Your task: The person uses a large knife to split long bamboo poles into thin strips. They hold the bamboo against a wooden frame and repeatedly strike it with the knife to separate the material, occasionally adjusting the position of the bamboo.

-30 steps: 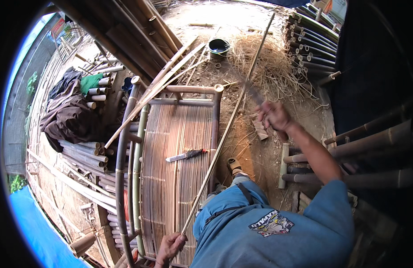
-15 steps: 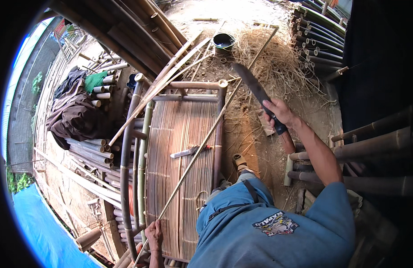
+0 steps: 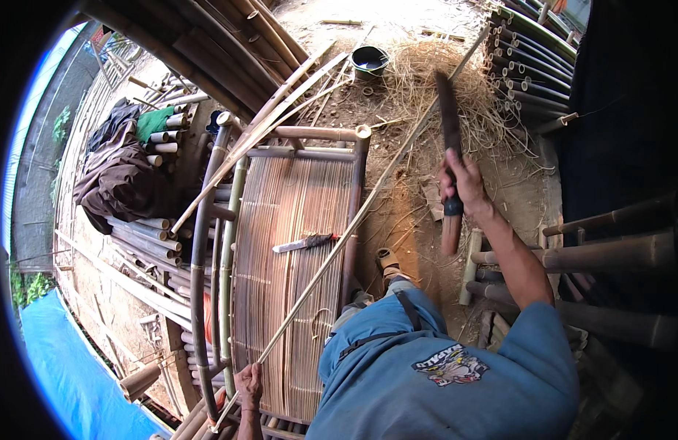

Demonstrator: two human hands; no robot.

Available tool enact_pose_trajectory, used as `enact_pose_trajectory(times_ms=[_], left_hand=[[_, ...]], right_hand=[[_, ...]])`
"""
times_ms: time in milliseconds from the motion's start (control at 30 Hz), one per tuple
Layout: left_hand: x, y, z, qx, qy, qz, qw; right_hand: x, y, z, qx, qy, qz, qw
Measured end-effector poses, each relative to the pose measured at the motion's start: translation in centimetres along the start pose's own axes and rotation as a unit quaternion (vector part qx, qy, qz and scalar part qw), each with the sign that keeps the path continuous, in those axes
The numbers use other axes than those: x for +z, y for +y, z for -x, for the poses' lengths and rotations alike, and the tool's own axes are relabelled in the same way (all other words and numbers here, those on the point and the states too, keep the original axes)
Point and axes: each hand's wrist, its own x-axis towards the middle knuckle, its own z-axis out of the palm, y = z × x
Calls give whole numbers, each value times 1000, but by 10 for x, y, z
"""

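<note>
In the head view, we've got the L hand point(image 3: 249, 385) clenched on the strip point(image 3: 302, 299), fingers curled round it nr its lower end; a short bit pokes out below & left of those fingers. From there it slants up & right over the bench point(image 3: 280, 198), passes left of the R fingers & ends well beyond them, nr the shavings point(image 3: 412, 73). Our R hand point(image 3: 463, 183) has its fingers wrapped round the handle of the machete point(image 3: 449, 114), blade pointing up & away, wooden butt sticking out below the fingers. Blade & strip overlap as we see it; can't tell if they touch. Btwn both sets of fingers, a small knife point(image 3: 299, 244) lies on the bench slats, pale blade to the left, dark handle end by the strip. The bucket point(image 3: 370, 73) stands well beyond & left of the R fingers. Stacked poles point(image 3: 533, 81) sit up & right of those same fingers. Way left of the L fingers: tarp point(image 3: 68, 367), blue; up & left of them, brown cloth point(image 3: 126, 180) bunched over more bamboo. Our sandal point(image 3: 387, 258) is below & left of the R fingers.
</note>
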Motion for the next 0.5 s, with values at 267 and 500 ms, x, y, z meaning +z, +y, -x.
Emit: enact_pose_trajectory(times_ms=[267,500], left_hand=[[12,-1,0,-26,-27,20,999],[46,38,-8,-19,-20,41,999]], right_hand=[[-2,20,5,80,-49,-44,995],[35,26,40,99,-192,108,970]])
